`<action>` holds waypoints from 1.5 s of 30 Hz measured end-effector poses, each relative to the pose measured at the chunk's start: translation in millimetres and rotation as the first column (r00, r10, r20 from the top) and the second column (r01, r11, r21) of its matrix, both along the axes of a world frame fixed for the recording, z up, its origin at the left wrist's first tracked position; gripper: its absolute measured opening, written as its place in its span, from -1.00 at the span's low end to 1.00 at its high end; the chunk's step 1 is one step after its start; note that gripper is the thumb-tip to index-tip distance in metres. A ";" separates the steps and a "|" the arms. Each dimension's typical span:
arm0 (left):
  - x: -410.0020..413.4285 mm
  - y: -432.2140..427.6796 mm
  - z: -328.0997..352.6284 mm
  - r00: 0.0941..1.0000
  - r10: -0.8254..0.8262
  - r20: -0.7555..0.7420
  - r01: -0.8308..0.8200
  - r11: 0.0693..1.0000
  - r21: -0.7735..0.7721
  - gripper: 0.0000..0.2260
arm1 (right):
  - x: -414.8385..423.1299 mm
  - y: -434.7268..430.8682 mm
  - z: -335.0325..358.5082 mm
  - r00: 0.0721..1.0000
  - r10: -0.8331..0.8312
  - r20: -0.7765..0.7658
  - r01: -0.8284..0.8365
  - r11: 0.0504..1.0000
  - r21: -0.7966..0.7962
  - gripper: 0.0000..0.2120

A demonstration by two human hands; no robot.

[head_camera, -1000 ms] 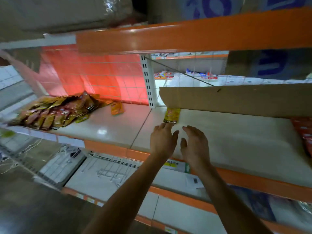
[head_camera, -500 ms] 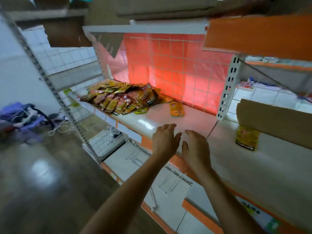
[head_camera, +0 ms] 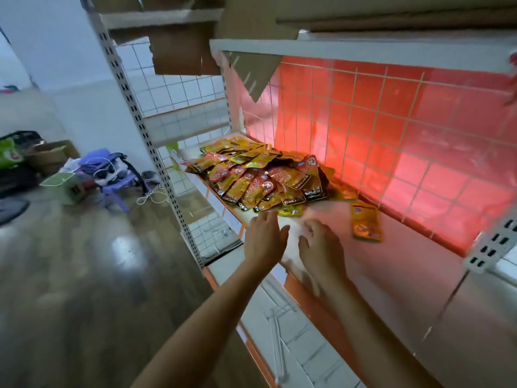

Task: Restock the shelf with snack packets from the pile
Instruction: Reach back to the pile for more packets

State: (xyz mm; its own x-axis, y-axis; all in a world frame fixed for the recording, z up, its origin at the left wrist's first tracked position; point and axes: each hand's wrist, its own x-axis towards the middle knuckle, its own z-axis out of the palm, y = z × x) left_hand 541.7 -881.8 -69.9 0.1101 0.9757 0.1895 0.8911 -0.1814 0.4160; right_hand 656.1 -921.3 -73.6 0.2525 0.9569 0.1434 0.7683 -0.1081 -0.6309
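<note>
Snack packets (head_camera: pixel 260 177) piled, axes mixed; lone packet (head_camera: pixel 366 225) lies front-to-back; fingers (head_camera: pixel 267 223) relaxed, empty.

Small shop, by look of it. Retail gondola shelving: white slotted uprights (head_camera: pixel 145 141), wire grid back panel (head_camera: pixel 391 135) lit red-orange, orange trim (head_camera: pixel 292 280) along front edge of shelf (head_camera: pixel 419 275), lower shelf (head_camera: pixel 307 345) beneath. Pile of snack packets (head_camera: pixel 260 177), same-brand pouches, heaped at shelf's left end; 1 loose packet (head_camera: pixel 366 225) apart, near back panel. Cardboard (head_camera: pixel 179 57) on tier above. Glossy floor (head_camera: pixel 70 275); past it, purple chair (head_camera: pixel 112 186), cardboard box (head_camera: pixel 47 155), general clutter.
</note>
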 end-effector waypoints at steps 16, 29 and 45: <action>-91.1 157.4 -9.9 0.994 -0.058 -0.091 0.058 0.998 -0.005 -0.83 | -91.9 144.5 -1.5 0.983 -0.161 -0.093 0.159 0.987 -0.019 -0.64; -112.7 182.0 -27.4 0.984 -0.146 -0.097 0.153 0.986 0.068 -0.73 | -134.7 187.6 -16.5 0.872 -0.470 0.138 0.484 0.870 -0.093 -0.23; -88.7 175.4 -21.3 0.870 -0.275 0.408 0.302 0.953 0.000 -0.75 | -106.2 169.2 -10.2 0.760 -0.585 -0.282 0.618 0.785 0.037 -0.63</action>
